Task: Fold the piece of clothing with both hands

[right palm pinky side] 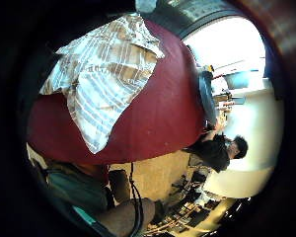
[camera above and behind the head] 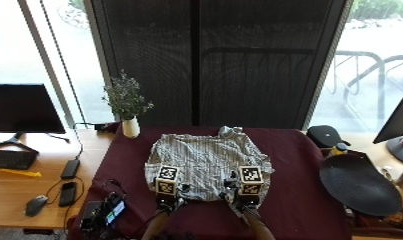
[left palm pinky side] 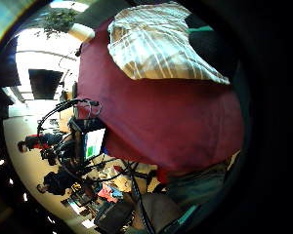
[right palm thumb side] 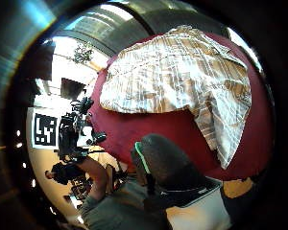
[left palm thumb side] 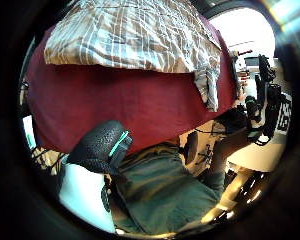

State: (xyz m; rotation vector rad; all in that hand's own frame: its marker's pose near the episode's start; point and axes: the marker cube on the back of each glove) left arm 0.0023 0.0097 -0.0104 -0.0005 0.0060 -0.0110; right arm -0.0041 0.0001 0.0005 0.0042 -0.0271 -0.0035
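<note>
A striped shirt (camera above and behind the head: 207, 165) is spread on the maroon tablecloth (camera above and behind the head: 301, 200) near the person's edge. The left hand (camera above and behind the head: 166, 192) and right hand (camera above and behind the head: 247, 194) are raised over its near hem; their finger positions cannot be told.

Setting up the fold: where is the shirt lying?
In the outside view the striped shirt lies spread on the maroon tablecloth, mid-table, just beyond both hands.

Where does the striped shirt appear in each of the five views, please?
Outside view: striped shirt mid-table, beyond both hands.
Left little-finger view: on the maroon tablecloth.
Left thumb view.
Right little-finger view.
Right thumb view.
Shared landmark: the maroon tablecloth.
</note>
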